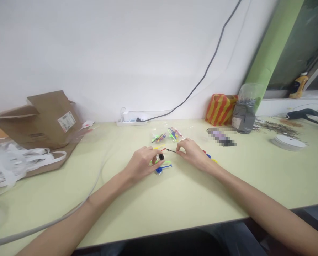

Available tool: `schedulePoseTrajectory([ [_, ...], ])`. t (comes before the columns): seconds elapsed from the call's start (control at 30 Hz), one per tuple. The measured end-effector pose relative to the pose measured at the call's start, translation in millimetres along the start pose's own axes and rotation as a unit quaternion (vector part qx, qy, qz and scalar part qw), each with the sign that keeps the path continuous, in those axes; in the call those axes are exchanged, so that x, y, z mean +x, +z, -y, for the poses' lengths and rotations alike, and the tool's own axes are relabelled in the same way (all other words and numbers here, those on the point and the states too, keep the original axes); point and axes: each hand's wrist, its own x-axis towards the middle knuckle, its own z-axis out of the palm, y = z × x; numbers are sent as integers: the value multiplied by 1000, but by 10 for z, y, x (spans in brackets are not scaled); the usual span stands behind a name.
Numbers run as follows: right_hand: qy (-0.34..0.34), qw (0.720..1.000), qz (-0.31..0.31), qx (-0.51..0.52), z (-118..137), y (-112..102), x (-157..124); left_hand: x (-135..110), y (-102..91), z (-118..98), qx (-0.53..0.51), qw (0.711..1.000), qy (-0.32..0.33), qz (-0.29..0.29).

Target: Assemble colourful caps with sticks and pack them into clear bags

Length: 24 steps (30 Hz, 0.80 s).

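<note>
Pale green desk [191, 213], loose coloured plastic pieces [163, 165] beneath the hands. Left hand [140, 163] clamps a black-capped cylinder [160, 156]; right hand [191, 153] pinches a thin dark pin [171, 150] just beside it. A slipped pinch could drop the pin among the pieces.

Bright, flat indoor light, faint soft shadows under the right hand [192, 153], wide-angle bowing at the edges

Cardboard box [41, 119] and white strapping [12, 163] on left of counter [191, 206]; power strip [131, 121] at wall; orange striped bag [220, 109], grey bag [243, 113]; white tape roll, probably [288, 142]; yellow bottle [297, 86] on sill.
</note>
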Motion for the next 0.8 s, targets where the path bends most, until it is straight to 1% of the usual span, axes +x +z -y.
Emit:
schedulePoseTrajectory([
  [0.1, 11, 993, -68, 94, 98, -53, -31, 4, -2, -21, -5, 1000, -4, -1],
  [0.23, -22, 959, -130, 253, 291, -104, -79, 8, -3, -59, 8, 1000, 14, -1],
  [0.3, -32, 939, -145, 310, 389, -116, -105, 9, -5, -71, 11, 1000, 20, -5],
  [0.37, -39, 927, -140, 346, 460, -117, -127, 9, -5, -75, 6, 1000, 22, -11],
  [0.5, -52, 928, -100, 356, 508, -89, -153, 4, 18, -70, -17, 999, 13, -31],
  [0.57, -52, 928, -94, 358, 512, -72, -159, -2, 35, -81, -46, 998, -7, -41],
  [0.67, -65, 927, -97, 355, 526, -66, -166, -9, 48, -131, -123, 989, -70, -39],
  [0.73, -83, 930, -107, 342, 540, -75, -171, -6, 39, -179, -182, 976, -115, -31],
  [0.8, -104, 932, -116, 327, 552, -88, -175, 4, 20, -223, -232, 962, -144, -18],
])
